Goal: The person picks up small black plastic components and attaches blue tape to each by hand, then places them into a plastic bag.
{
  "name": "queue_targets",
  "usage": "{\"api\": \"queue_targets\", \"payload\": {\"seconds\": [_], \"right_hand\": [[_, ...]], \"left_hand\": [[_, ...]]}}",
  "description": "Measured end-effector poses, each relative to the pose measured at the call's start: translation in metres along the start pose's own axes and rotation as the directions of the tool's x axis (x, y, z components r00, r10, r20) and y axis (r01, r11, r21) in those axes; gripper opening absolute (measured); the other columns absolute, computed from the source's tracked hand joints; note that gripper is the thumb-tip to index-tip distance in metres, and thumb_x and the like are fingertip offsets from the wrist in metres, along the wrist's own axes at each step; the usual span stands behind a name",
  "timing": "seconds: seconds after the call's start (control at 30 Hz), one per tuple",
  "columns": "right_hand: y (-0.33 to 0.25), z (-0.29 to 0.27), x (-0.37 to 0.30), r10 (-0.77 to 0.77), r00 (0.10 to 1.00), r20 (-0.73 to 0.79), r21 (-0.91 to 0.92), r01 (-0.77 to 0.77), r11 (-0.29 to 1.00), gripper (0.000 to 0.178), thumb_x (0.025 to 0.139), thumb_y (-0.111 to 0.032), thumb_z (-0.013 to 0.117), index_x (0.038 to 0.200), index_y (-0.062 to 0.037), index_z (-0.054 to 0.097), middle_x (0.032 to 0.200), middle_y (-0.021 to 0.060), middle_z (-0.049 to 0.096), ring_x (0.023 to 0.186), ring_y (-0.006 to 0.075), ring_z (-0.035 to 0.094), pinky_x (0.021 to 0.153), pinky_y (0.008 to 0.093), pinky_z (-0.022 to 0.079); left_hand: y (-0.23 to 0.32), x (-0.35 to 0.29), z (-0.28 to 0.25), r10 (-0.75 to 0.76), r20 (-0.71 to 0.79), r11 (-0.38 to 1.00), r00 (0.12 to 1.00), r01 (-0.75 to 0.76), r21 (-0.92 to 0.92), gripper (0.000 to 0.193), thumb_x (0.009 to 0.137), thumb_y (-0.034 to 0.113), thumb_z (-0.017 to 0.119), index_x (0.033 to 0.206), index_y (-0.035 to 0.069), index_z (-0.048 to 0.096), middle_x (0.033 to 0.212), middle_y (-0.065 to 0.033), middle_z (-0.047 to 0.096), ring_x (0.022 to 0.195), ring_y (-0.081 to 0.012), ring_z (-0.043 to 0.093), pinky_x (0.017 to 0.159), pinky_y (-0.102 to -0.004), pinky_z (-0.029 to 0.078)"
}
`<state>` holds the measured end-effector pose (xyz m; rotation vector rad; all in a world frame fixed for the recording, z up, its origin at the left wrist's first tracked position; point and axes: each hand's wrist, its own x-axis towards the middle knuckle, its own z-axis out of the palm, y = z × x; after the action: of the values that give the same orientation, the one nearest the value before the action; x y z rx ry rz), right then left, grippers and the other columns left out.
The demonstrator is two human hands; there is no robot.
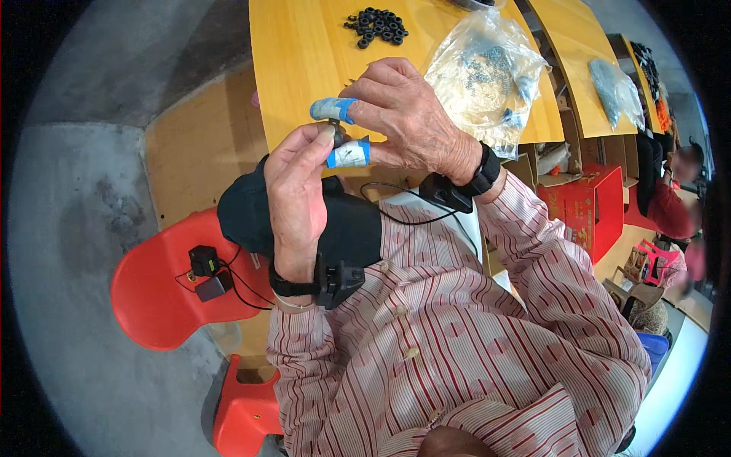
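My left hand [295, 186] and my right hand [415, 118] meet above the near edge of the yellow table [304, 53]. Pinched between their fingertips is a small round black part [338, 135], mostly covered by the fingers. The left thumb presses on it from the left. From the right, my right thumb and index finger close around it, both wrapped in blue and white tape. Farther back on the table lies a pile of small black rings [377, 27].
Right of my hands, a clear plastic bag [487, 76] holds many small dark pieces. A red box [586, 209] stands beyond my right forearm. A red chair [164, 282] with black devices is on the left. Other people sit at far right; a cable runs near my right wrist.
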<state>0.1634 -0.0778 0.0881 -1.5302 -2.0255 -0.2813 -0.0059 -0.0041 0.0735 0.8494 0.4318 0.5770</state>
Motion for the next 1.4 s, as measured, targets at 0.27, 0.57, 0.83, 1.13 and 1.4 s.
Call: {"api": "queue_targets", "payload": {"seconds": [0.27,0.57,0.83,1.13,1.4], "right_hand": [[0.003,0.003,-0.002,0.011,0.992,-0.122,0.090,0.000,0.996,0.038,0.066,-0.040,0.066,0.088,-0.0091,0.060,0.084,0.0037,0.057,0.084,0.0233,0.053,0.082,0.0377,0.039],[0.001,0.002,0.001,-0.008,0.984,-0.176,0.152,0.035,0.988,0.038,0.066,-0.037,0.069,0.088,-0.0070,0.062,0.079,0.0036,0.056,0.081,0.0222,0.054,0.081,0.0379,0.040],[-0.001,0.001,0.001,-0.017,0.982,-0.188,0.184,0.052,0.982,0.040,0.068,-0.037,0.070,0.091,-0.0060,0.063,0.079,0.0037,0.057,0.082,0.0218,0.054,0.083,0.0374,0.040],[0.000,0.002,0.001,-0.042,0.986,-0.163,0.253,0.083,0.964,0.043,0.069,-0.032,0.072,0.100,-0.0041,0.063,0.086,0.0076,0.060,0.081,0.0255,0.056,0.081,0.0378,0.042],[-0.005,0.000,0.000,0.000,0.991,-0.136,0.359,0.049,0.932,0.041,0.072,-0.038,0.069,0.099,-0.0073,0.061,0.086,0.0046,0.058,0.081,0.0231,0.054,0.077,0.0352,0.040]], "left_hand": [[0.010,-0.001,0.008,-0.063,-0.035,0.997,0.997,0.061,-0.052,0.029,0.093,0.019,0.051,0.102,-0.008,0.057,0.093,-0.0081,0.061,0.086,-0.0122,0.055,0.083,-0.0268,0.041],[0.014,-0.004,0.012,-0.046,-0.037,0.999,0.998,0.047,0.026,0.032,0.095,0.022,0.049,0.103,-0.008,0.057,0.094,-0.0073,0.060,0.086,-0.0116,0.054,0.081,-0.0267,0.041],[0.015,-0.009,-0.001,-0.108,0.147,0.994,0.983,0.111,-0.015,0.031,0.094,0.019,0.050,0.110,-0.006,0.053,0.106,-0.0127,0.060,0.098,-0.0184,0.056,0.090,-0.0348,0.043],[0.021,-0.007,-0.001,-0.241,0.073,0.968,0.968,0.245,-0.045,0.031,0.092,0.023,0.054,0.103,-0.006,0.057,0.098,-0.0111,0.063,0.090,-0.0148,0.058,0.084,-0.0304,0.043],[0.020,-0.013,0.000,-0.191,0.186,0.978,0.964,0.202,-0.045,0.027,0.093,0.019,0.051,0.104,-0.005,0.056,0.100,-0.0117,0.062,0.095,-0.0187,0.058,0.087,-0.0334,0.044]]}}
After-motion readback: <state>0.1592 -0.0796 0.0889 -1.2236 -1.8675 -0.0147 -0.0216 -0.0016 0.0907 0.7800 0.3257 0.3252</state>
